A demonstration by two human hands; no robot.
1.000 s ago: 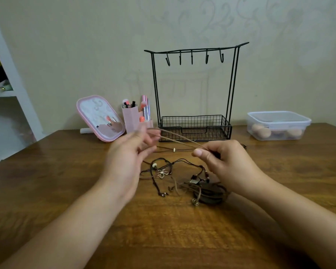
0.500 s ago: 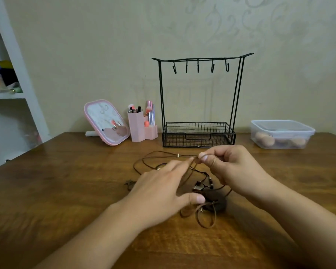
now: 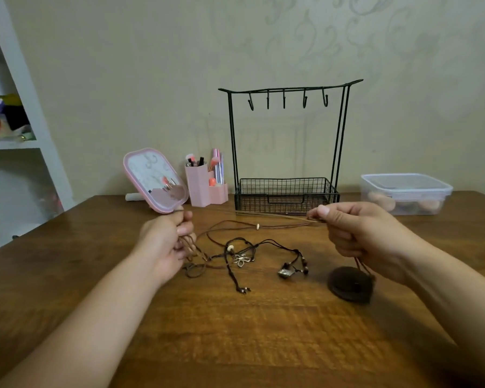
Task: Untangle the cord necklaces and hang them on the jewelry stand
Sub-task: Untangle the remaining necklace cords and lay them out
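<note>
Here, your left hand (image 3: 165,245) grips brown cord strands, ends hidden in your fist; your right hand (image 3: 356,236) pinches tan cord (image 3: 277,215), its dark round pendant (image 3: 349,285) blurred.

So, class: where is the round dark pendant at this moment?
In the head view the round dark pendant sits low on the right, hanging on cords just below the right hand, at the wooden table, right of the small silver pendant.

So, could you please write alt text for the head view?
Two hands stretch a brown cord necklace above a wooden table: the left hand grips one end, the right hand pinches the other. More tangled necklaces lie between them; the black jewelry stand behind has bare hooks.
</note>
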